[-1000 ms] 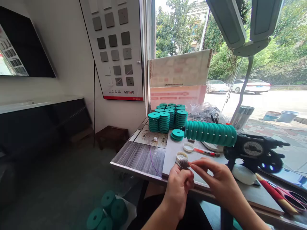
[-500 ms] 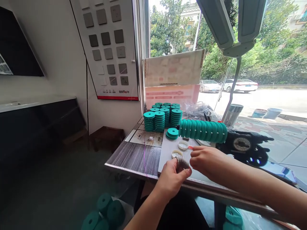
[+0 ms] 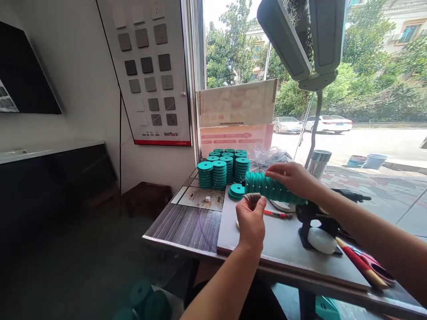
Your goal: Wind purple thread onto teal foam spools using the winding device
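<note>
Green foam-like spools, threaded in a row [image 3: 258, 183] with white pin heads along it, lie sideways on a black clamp-like stand [image 3: 305, 215]. My right hand [image 3: 290, 178] is over the row, fingers bent against its upper side; the fingers hide part of the spools. In front of the row's left end, my left hand [image 3: 251, 218] is closed, a small grey piece [image 3: 252, 196] between thumb and forefinger. Its exact kind is unclear. A red-handled brush [image 3: 276, 214] lies on the white board [image 3: 283, 240] beside my left hand. A rim of a small dish [image 3: 237, 224] shows behind that hand.
Stacked green spools [image 3: 219, 173] stand at the back left, with a few more [image 3: 236, 191] on the board. At right lie a white rounded object [image 3: 322, 240], a red-and-wood handle [image 3: 362, 263] and scissors [image 3: 380, 269]. A lamp [image 3: 316, 80] overhangs the table.
My right hand has risen from beside the left hand onto the spool row. My left hand has moved up with the grey piece. The brush now lies uncovered on the board.
</note>
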`<state>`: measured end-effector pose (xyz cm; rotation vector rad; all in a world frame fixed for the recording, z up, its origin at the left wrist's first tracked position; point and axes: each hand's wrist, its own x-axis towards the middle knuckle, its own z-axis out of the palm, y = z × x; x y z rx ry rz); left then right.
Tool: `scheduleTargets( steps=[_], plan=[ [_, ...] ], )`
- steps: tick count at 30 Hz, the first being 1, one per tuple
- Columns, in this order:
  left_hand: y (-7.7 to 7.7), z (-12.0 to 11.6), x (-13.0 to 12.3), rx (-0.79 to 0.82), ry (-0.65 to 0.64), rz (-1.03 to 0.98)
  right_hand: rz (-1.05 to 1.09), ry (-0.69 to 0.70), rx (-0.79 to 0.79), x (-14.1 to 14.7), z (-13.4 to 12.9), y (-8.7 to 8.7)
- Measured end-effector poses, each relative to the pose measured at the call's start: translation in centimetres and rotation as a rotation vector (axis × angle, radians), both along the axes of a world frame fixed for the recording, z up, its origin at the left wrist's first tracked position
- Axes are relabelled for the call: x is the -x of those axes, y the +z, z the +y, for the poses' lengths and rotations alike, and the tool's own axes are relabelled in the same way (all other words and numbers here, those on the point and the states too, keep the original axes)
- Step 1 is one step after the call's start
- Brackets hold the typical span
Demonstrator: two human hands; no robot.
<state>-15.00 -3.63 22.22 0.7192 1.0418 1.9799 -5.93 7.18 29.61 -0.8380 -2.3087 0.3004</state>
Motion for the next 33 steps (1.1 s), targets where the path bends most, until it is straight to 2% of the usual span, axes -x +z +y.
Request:
scheduleTargets(
  steps=[3, 6, 10, 15, 19, 29, 33],
  plan=[
    [0.1, 2.0, -0.7, -0.025, 0.062, -0.013, 0.031, 0.010, -0.017, 0.3, 0.1, -1.5],
    [-0.2, 2.9, -1.2, -0.032, 0.120, 0.000, 0.037, -0.003, -0.047, 0.3, -0.5, -2.2],
    [-0.8, 3.2, -1.5, -0.008, 0.206, 0.059, 0.011, -0.010, -0.049, 0.2, -0.9, -2.1],
    [-1.4, 3.2, -1.4, 0.059, 0.305, 0.259, -0.072, 0.055, -0.034, -0.2, -0.7, -1.3],
    [-1.3, 3.2, -1.4, 0.065, 0.314, 0.284, -0.157, 0.095, 0.014, -0.5, -0.5, -0.8],
    [-1.2, 3.7, -2.1, 0.056, 0.355, 0.224, -0.215, 0.004, 0.015, 0.0, -0.7, -0.7],
    [-1.5, 3.9, -1.9, 0.035, 0.306, 0.179, -0.220, -0.033, 0.006, 0.3, -0.7, -0.8]
  ],
)
